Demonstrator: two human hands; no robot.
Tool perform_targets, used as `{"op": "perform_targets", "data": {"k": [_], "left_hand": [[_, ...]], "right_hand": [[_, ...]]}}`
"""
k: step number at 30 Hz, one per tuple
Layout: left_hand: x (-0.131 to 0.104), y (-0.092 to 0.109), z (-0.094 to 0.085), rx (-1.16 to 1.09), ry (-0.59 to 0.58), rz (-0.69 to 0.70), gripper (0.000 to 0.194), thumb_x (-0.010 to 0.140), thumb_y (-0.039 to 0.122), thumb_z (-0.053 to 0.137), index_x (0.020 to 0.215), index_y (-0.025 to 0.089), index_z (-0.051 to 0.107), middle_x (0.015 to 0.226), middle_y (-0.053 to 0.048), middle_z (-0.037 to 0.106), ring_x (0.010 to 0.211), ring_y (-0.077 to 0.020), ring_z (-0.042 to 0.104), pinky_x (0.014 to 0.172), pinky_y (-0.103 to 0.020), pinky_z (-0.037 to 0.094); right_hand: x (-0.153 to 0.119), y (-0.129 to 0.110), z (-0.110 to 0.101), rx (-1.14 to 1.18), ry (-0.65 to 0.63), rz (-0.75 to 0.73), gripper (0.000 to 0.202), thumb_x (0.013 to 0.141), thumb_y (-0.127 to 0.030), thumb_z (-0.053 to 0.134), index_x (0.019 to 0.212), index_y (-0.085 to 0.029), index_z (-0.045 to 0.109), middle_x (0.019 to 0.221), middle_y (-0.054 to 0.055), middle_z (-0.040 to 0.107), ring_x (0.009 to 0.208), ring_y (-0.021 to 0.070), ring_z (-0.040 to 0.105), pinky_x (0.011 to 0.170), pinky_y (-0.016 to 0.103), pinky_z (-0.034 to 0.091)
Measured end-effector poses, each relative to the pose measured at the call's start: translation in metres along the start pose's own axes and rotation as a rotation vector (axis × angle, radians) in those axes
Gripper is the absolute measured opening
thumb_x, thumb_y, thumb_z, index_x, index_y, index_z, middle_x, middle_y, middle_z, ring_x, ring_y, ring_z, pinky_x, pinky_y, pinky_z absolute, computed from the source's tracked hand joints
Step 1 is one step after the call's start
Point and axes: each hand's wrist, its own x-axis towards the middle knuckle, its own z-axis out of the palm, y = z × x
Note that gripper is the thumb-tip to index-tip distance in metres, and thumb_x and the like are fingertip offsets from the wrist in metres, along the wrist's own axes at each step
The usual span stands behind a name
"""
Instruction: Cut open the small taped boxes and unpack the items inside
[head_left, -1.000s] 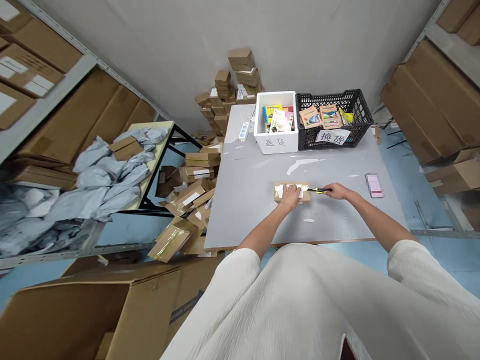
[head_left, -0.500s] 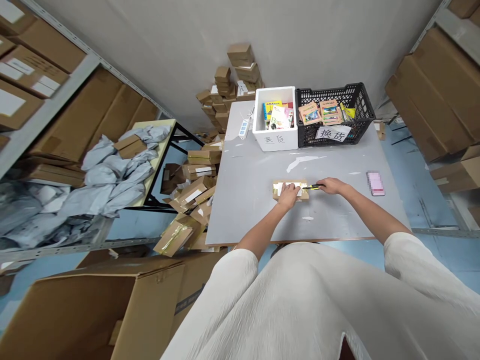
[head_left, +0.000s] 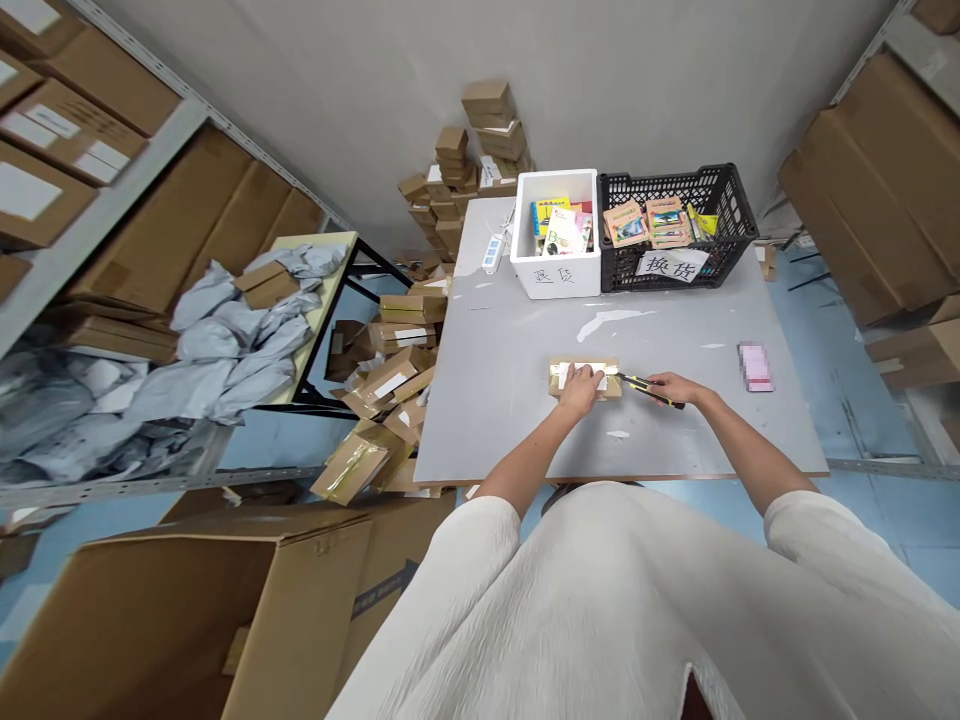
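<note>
Cardboard parcel (head_left: 585, 379) lies flat near the middle of the grey table (head_left: 510, 400), and your left hand (head_left: 580, 387) presses down on it with fingers laid flat and slightly spread. Your right hand (head_left: 673, 388) curls its fingers around a yellow-and-black utility knife (head_left: 643, 385), whose tip meets the parcel's right end. A pink phone (head_left: 755, 365) lies well to the right.

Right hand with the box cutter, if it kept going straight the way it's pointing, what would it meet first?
Most likely the small cardboard parcel. The right hand aims the box cutter leftward, its tip at the parcel's right end, where the left hand presses down. Exact contact is hard to judge.
</note>
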Motion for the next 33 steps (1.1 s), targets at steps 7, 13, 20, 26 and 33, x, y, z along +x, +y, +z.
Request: {"op": "perform_targets", "data": {"k": [7,13,20,26,33], "left_hand": [[-0.001,0.0,0.0,-0.008,0.012,0.028,0.041,0.1,0.026,0.071,0.14,0.028,0.062,0.131,-0.01,0.063,0.122,-0.0288,0.067,0.136,-0.056,0.021],[-0.002,0.001,0.0,0.024,0.017,0.042,0.042,0.1,0.025,0.071,0.141,0.028,0.061,0.132,-0.01,0.061,0.128,-0.0299,0.065,0.135,-0.057,0.02],[-0.007,0.0,0.001,0.004,0.016,0.035,0.041,0.101,0.028,0.072,0.14,0.029,0.061,0.133,-0.011,0.06,0.131,-0.032,0.062,0.135,-0.061,0.018],[-0.01,0.003,0.003,0.011,0.013,0.014,0.041,0.102,0.026,0.069,0.142,0.029,0.059,0.135,-0.011,0.06,0.119,-0.0291,0.068,0.134,-0.058,0.021],[-0.007,-0.001,-0.001,-0.021,0.01,0.019,0.044,0.101,0.025,0.069,0.144,0.025,0.058,0.141,-0.014,0.06,0.127,-0.0306,0.066,0.133,-0.052,0.025]], "right_hand": [[-0.007,0.004,0.021,0.142,0.022,-0.007,0.047,0.088,-0.069,0.076,0.098,-0.023,0.07,0.088,0.003,0.075,0.075,0.0174,0.07,0.062,0.024,0.051],[0.0,-0.001,0.035,0.233,0.071,-0.004,0.045,0.087,-0.066,0.078,0.094,-0.023,0.067,0.084,0.001,0.072,0.071,0.0162,0.066,0.064,0.025,0.051],[-0.005,-0.003,0.034,0.235,0.036,0.013,0.044,0.088,-0.065,0.077,0.098,-0.023,0.066,0.088,0.001,0.074,0.076,0.0172,0.068,0.066,0.026,0.051],[-0.013,0.007,0.035,0.215,-0.02,-0.021,0.044,0.088,-0.065,0.078,0.101,-0.024,0.067,0.087,0.0,0.073,0.074,0.0157,0.068,0.064,0.024,0.05],[-0.029,0.016,0.045,0.202,0.15,-0.009,0.05,0.088,-0.071,0.075,0.097,-0.023,0.063,0.093,0.004,0.075,0.076,0.0172,0.069,0.065,0.025,0.051]]}}
